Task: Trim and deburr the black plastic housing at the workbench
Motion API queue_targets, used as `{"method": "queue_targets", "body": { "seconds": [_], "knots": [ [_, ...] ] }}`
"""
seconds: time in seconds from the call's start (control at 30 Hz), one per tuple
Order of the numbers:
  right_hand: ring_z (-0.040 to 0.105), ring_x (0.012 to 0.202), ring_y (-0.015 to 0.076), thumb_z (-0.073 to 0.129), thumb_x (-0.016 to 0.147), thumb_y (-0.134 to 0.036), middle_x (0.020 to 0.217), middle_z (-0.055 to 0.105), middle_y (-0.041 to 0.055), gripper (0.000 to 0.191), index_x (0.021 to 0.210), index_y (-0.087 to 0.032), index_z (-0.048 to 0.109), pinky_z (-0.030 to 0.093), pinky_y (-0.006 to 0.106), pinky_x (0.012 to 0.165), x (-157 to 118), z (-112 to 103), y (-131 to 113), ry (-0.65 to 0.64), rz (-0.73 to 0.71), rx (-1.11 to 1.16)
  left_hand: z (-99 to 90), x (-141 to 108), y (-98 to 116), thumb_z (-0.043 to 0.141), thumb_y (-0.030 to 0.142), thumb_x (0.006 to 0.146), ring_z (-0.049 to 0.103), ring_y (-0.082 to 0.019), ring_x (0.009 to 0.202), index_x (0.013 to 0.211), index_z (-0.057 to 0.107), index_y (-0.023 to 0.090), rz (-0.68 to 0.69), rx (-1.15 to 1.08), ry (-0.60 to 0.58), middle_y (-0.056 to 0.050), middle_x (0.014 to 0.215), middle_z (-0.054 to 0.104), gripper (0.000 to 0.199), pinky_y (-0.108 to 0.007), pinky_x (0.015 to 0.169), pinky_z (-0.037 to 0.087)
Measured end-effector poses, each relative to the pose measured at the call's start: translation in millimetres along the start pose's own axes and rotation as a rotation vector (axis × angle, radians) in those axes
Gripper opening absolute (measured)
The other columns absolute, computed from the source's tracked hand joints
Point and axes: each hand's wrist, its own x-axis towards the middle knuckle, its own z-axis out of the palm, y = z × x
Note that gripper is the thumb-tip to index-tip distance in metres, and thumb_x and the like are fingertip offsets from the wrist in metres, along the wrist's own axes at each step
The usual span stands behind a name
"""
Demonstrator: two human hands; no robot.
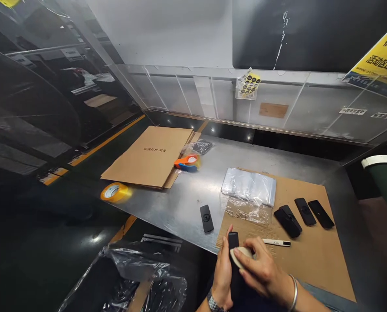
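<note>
At five o'clock in your view, your left grip (222,275) clasps the black device (233,238) while your right grip (264,268) holds a pale pad (235,261) against it, apparently mid-wipe; the next stroke calls for steady support.

- A grey metal table (180,208) with a smooth, shiny top bears everything below.
- Towards its left end lies a stack of flat brown cardboard pieces (148,158), dark print on the top one.
- An orange and blue tape dispenser (187,162) is at the stack's right edge, near a small clear plastic bag with dark contents (203,147).
- A roll of yellowish tape (112,191) lies at the near left edge.
- A slim black rectangular device (207,218) lies alone near the middle.
- A large brown cardboard sheet (323,260) covers much of the right part, bearing clear plastic sleeves (248,186) at its far left corner, several black devices (305,212) and a white, black-ended stick (276,242).
</note>
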Motion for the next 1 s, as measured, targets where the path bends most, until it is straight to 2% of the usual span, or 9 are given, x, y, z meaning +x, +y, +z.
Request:
{"method": "queue_targets", "body": {
  "seconds": [0.07, 0.1, 0.17, 0.23, 0.33, 0.53, 0.7, 0.83, 1.0],
  "knots": [
    [0.044, 0.093, 0.0211, 0.047, 0.084, -0.017, 0.102, 0.044, 0.0119, 0.046, 0.13, -0.019, 0.043, 0.046, 0.038, 0.077, 7, -4, 16, 0.058, 0.087, 0.007, -1.7, -1, -2, 0.044, 0.05, 0.084, 0.037, -0.014, 0.123, 0.117, 0.057, 0.026, 0.075, 0.157, -0.049, -0.002, 0.122, 0.053, 0.043, -0.02, 0.104, 0.025],
    [0.045, 0.092, 0.0203, 0.047, 0.085, -0.019, 0.1, 0.045, 0.0109, 0.044, 0.129, -0.021, 0.045, 0.046, 0.037, 0.077, 11, -7, 24, 0.089, 0.13, 0.034, -2.4, -2, -2, 0.041, 0.052, 0.084, 0.039, -0.015, 0.12, 0.119, 0.055, 0.026, 0.092, 0.225, -0.083, -0.003, 0.117, 0.055, 0.046, -0.022, 0.104, 0.025],
    [0.047, 0.092, 0.0186, 0.047, 0.087, -0.021, 0.099, 0.048, 0.009, 0.038, 0.125, -0.023, 0.05, 0.046, 0.035, 0.078, 15, -15, 40, 0.152, 0.231, 0.114, -3.5, -3, -1, 0.038, 0.058, 0.083, 0.05, -0.016, 0.098, 0.128, 0.046, 0.023, 0.127, 0.302, -0.177, -0.004, 0.093, 0.06, 0.058, -0.027, 0.096, 0.032],
    [0.05, 0.094, 0.0174, 0.046, 0.088, -0.025, 0.1, 0.05, 0.008, 0.034, 0.121, -0.023, 0.053, 0.046, 0.033, 0.081, 12, -21, 53, 0.212, 0.342, 0.167, -4.5, -4, 1, 0.046, 0.062, 0.077, 0.048, -0.014, 0.076, 0.136, 0.033, 0.022, 0.184, 0.335, -0.313, -0.001, 0.077, 0.056, 0.073, -0.027, 0.081, 0.036],
    [0.051, 0.098, 0.0176, 0.046, 0.088, -0.03, 0.104, 0.051, 0.0082, 0.035, 0.121, -0.021, 0.051, 0.045, 0.034, 0.085, -16, -16, 71, 0.249, 0.466, 0.12, -7.2, -2, 4, 0.068, 0.054, 0.063, 0.044, -0.012, 0.073, 0.136, 0.03, 0.023, 0.259, 0.348, -0.456, -0.001, 0.084, 0.055, 0.088, -0.024, 0.07, 0.034],
    [0.052, 0.094, 0.0254, 0.045, 0.081, -0.042, 0.099, 0.055, 0.011, 0.041, 0.11, -0.016, 0.056, 0.044, 0.044, 0.083, -135, 34, 137, 0.34, 0.775, -0.248, -11.8, 3, 11, 0.074, 0.033, 0.061, 0.049, -0.021, 0.091, 0.105, 0.057, 0.023, 0.486, 0.45, -0.444, -0.007, 0.098, 0.057, 0.049, -0.03, 0.084, 0.037],
    [0.05, 0.093, 0.0323, 0.035, 0.077, -0.046, 0.092, 0.054, 0.0168, 0.055, 0.111, -0.008, 0.055, 0.04, 0.047, 0.085, -218, 67, 184, 0.36, 1.196, -0.515, -9.1, 6, 13, 0.073, 0.027, 0.063, 0.044, -0.027, 0.109, 0.109, 0.057, 0.025, 0.565, 0.529, -0.473, -0.009, 0.112, 0.05, 0.048, -0.036, 0.098, 0.031],
    [0.049, 0.088, 0.0337, 0.034, 0.077, -0.042, 0.09, 0.051, 0.0188, 0.056, 0.114, -0.005, 0.054, 0.039, 0.046, 0.083, -239, 81, 192, 0.232, 1.389, -0.559, -8.5, 7, 10, 0.073, 0.027, 0.063, 0.043, -0.026, 0.111, 0.112, 0.055, 0.027, 0.506, 0.522, -0.481, -0.008, 0.118, 0.044, 0.052, -0.036, 0.099, 0.03],
    [0.045, 0.09, 0.0371, 0.035, 0.078, -0.044, 0.103, 0.048, 0.0242, 0.058, 0.116, -0.004, 0.052, 0.04, 0.05, 0.074, -221, 83, 181, 0.29, 1.34, -0.697, -10.3, 8, 10, 0.075, 0.028, 0.06, 0.042, -0.027, 0.113, 0.11, 0.057, 0.026, 0.51, 0.492, -0.414, -0.008, 0.114, 0.048, 0.053, -0.034, 0.101, 0.029]
  ]
}}
